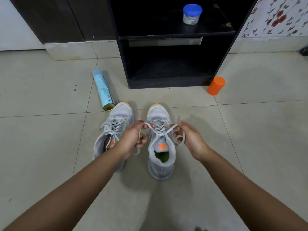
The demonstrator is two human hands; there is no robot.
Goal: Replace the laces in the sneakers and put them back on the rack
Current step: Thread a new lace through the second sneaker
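My left hand (130, 139) and right hand (190, 138) reach out over the right-hand sneaker (161, 161). The curled fingers of each pinch one end of its lace (166, 131), and the ends cross above the tongue. My left wrist hides part of the left-hand sneaker (116, 114). Both are grey with orange toes and stand on the floor (50, 147) before the black rack (166, 83).

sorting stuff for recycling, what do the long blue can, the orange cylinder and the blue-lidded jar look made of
Long blue can: likely metal, printed satin wall, shiny gold rim at its base. Orange cylinder: probably plastic, uniform matte colour. Blue-lidded jar: see-through wall, plastic or glass, unclear which; lid looks plastic.
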